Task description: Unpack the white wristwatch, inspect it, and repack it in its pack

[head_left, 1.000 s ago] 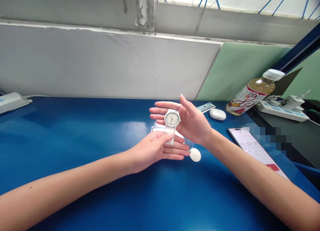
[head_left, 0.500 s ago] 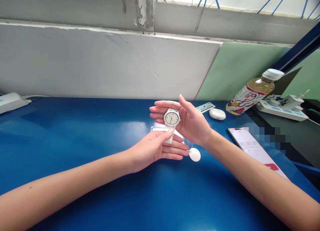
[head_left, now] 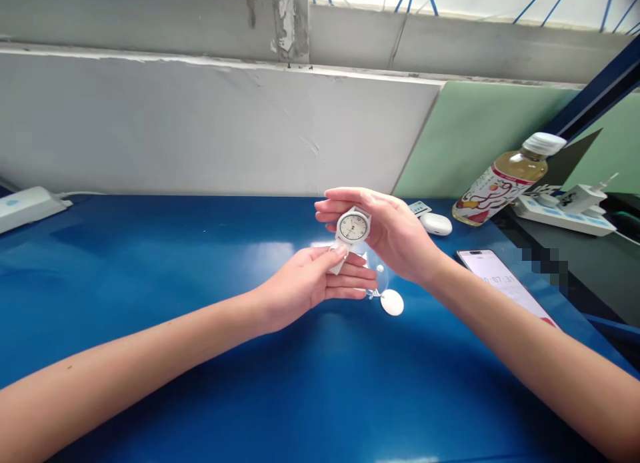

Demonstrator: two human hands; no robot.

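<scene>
A white wristwatch (head_left: 353, 228) with a round pale dial is held above the table, its face turned up toward me. My left hand (head_left: 313, 276) pinches the lower strap under the thumb, its other fingers stretched out beneath. Around the watch head curves my right hand (head_left: 387, 229), with long fingers behind the case and the thumb folded in near its upper edge. The upper strap is hidden by this hand. Below the hands, a round white tag (head_left: 392, 302) lies on the table beside clear plastic packaging (head_left: 383, 273), partly covered by the fingers.
On the blue table (head_left: 150, 263), a white earbud case (head_left: 436, 224) and a small printed card (head_left: 419, 208) lie behind my right wrist. A phone (head_left: 500, 279), a drink bottle (head_left: 503, 183) and a power strip (head_left: 565, 213) are at right. Another white device (head_left: 33, 206) sits far left.
My right hand has shifted right and its raised thumb has folded down toward the watch. The watch head has moved slightly up and right and tilted clockwise. My left hand keeps its pinch.
</scene>
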